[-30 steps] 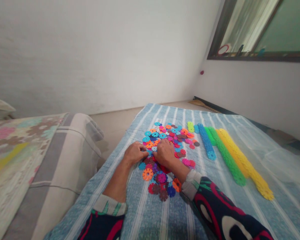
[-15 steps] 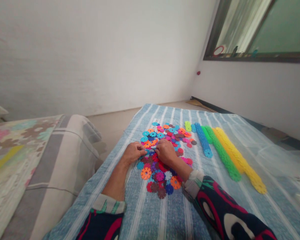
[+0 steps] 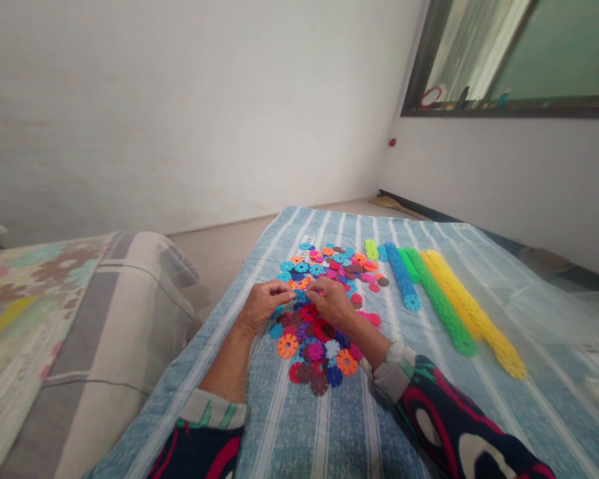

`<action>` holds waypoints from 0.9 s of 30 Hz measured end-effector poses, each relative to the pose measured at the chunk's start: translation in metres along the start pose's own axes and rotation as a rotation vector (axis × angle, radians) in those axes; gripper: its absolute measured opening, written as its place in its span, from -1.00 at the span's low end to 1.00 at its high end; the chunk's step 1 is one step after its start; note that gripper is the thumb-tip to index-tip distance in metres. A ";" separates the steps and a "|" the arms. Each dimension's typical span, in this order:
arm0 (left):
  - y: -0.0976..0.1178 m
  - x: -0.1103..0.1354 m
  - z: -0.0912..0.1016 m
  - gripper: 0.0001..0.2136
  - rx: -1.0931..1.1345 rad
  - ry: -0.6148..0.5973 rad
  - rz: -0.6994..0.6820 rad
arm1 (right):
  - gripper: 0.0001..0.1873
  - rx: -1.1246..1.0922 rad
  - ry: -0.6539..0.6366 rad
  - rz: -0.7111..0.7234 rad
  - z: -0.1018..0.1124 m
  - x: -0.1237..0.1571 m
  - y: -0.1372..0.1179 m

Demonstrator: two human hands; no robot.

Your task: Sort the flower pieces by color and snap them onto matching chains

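Note:
A loose pile of notched plastic snowflake discs (image 3: pixel 315 350) in blue, orange, red, pink, brown and purple is spread over the striped cloth (image 3: pixel 272 426). Above the pile's left side, my left hand (image 3: pixel 265 307) is closed, thumb and fingers pinched together. My right hand (image 3: pixel 331 301) faces it from the other side, also in a pinch, over the middle of the pile. The fingertips of both hands are close together with a small gap. Blue shows between them, but I cannot tell whether it is a held disc or the pile behind.
Right of the pile lie discs joined into rods: a short lime one (image 3: pixel 371 250), a blue one (image 3: pixel 402 276), a green one (image 3: pixel 444 309) and a long yellow one (image 3: pixel 474 313). Clear plastic (image 3: pixel 544 313) lies at the far right. A sofa arm (image 3: pixel 134 313) stands left.
Both hands have lifted slightly from the discs, with the fingertips drawn nearer each other. The whole view has shifted a little. The rods lie as before.

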State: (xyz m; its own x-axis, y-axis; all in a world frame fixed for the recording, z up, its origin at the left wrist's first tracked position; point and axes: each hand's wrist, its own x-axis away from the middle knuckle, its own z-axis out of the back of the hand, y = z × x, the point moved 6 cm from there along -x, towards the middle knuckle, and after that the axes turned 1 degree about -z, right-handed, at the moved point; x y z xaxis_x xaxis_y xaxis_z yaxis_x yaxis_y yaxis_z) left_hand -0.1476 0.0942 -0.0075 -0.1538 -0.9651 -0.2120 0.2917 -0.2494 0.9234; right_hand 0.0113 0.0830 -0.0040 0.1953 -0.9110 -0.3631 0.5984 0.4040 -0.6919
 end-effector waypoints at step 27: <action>-0.008 -0.002 -0.001 -0.77 0.046 0.070 0.156 | -0.84 0.350 -0.060 -0.072 0.053 -0.025 0.040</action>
State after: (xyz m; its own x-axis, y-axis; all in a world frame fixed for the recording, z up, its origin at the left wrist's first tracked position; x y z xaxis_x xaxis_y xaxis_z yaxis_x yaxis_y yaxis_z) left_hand -0.1492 0.0979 -0.0151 -0.0438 -0.9954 -0.0856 0.2630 -0.0941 0.9602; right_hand 0.0718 0.1175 0.0106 0.1821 -0.9435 -0.2769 0.8401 0.2956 -0.4548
